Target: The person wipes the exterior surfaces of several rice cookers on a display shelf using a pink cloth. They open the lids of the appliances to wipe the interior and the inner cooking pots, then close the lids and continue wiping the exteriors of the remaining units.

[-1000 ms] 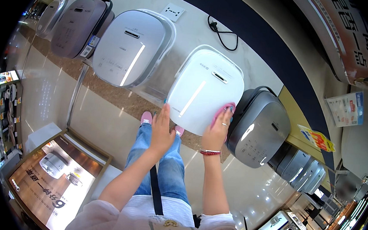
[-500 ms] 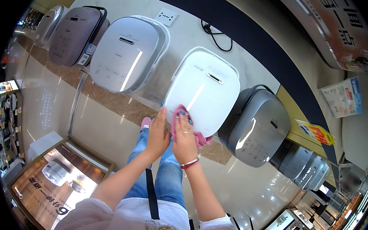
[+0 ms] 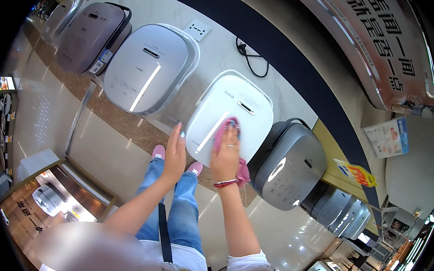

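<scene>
A white rice cooker (image 3: 252, 125) with a rounded square lid stands on the counter in front of me. On its lid, near the front right part, my right hand (image 3: 226, 156) presses a pink cloth (image 3: 243, 173) with its fingers stretched forward. Folds of the cloth show beside the fingertips and hang past the wrist side. My left hand (image 3: 175, 155) is off to the left of the cooker's front edge, fingers straight and close together, holding nothing. A small gap seems to separate it from the cooker.
A silver-blue rice cooker (image 3: 143, 71) stands to the left, with a mauve one (image 3: 89, 39) beyond it. On the right is a dark grey cooker (image 3: 293, 167). Behind lie a wall socket (image 3: 198, 29) and a black cord (image 3: 258, 65). A display panel (image 3: 51, 201) stands lower left.
My right hand has slid the cloth farther up and to the right over the lid. My left hand has drawn away from the lid's front edge toward the left. The view has shifted slightly.
</scene>
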### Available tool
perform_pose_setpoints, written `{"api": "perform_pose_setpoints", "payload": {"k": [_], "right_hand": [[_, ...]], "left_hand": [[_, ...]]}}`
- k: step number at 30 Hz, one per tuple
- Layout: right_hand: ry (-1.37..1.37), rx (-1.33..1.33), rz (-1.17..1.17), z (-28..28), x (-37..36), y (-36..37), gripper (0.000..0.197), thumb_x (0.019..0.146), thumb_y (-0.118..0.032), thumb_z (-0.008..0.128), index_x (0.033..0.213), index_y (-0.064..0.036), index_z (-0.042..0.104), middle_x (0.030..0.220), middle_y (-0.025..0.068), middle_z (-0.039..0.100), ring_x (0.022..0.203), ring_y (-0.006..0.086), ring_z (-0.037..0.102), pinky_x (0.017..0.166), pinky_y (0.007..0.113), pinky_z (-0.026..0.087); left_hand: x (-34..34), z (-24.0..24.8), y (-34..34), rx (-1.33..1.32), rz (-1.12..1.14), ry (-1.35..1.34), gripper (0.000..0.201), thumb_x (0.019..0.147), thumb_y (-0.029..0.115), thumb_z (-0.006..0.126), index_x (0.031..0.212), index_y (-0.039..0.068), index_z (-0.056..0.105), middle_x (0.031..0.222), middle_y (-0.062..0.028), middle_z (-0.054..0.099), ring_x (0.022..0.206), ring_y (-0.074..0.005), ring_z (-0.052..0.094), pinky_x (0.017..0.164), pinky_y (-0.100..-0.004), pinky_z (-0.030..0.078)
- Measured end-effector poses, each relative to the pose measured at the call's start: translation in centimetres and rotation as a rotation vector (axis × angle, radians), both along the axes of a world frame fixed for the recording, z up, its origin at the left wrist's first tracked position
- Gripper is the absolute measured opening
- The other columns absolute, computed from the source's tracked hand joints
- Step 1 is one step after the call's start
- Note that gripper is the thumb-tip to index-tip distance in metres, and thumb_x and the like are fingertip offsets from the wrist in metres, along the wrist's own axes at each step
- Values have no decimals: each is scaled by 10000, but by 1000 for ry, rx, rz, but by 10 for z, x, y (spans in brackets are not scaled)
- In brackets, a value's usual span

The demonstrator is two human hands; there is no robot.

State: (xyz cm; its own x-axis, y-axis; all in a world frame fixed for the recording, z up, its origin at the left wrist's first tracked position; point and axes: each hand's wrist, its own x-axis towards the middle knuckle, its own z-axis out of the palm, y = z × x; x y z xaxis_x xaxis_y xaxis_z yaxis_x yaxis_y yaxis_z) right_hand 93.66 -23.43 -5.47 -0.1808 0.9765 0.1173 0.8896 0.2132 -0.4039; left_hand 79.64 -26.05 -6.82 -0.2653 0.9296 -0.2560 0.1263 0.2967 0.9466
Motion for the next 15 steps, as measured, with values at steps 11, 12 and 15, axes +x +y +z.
{"api": "perform_pose_setpoints", "payload": {"k": [11, 12, 15], "right_hand": [[40, -86, 408, 6, -19, 25, 480, 782, -96, 509, 1235, 36, 421, 1335, 174, 371, 1263, 310, 326, 1019, 431, 281], [28, -79, 417, 5, -21, 30, 468, 793, -113, 504, 1231, 35, 427, 1337, 172, 370, 1267, 305, 323, 1016, 429, 288], [28, -35, 424, 3, -28, 50, 486, 787, -127, 513, 1237, 36, 422, 1328, 171, 381, 1262, 303, 329, 1020, 429, 282]], "left_hand": [[18, -30, 22, 227, 87, 158, 348, 911, 162, 358, 1193, -12, 464, 1239, -205, 462, 1161, -347, 425, 975, -388, 320], [18, -31, 23, 247, 78, 158, 343, 910, 161, 360, 1187, -9, 470, 1235, -202, 468, 1154, -346, 431, 968, -392, 326], [18, -33, 24, 276, 106, 144, 332, 910, 157, 363, 1175, 0, 485, 1226, -197, 479, 1142, -346, 440, 957, -401, 332]]}}
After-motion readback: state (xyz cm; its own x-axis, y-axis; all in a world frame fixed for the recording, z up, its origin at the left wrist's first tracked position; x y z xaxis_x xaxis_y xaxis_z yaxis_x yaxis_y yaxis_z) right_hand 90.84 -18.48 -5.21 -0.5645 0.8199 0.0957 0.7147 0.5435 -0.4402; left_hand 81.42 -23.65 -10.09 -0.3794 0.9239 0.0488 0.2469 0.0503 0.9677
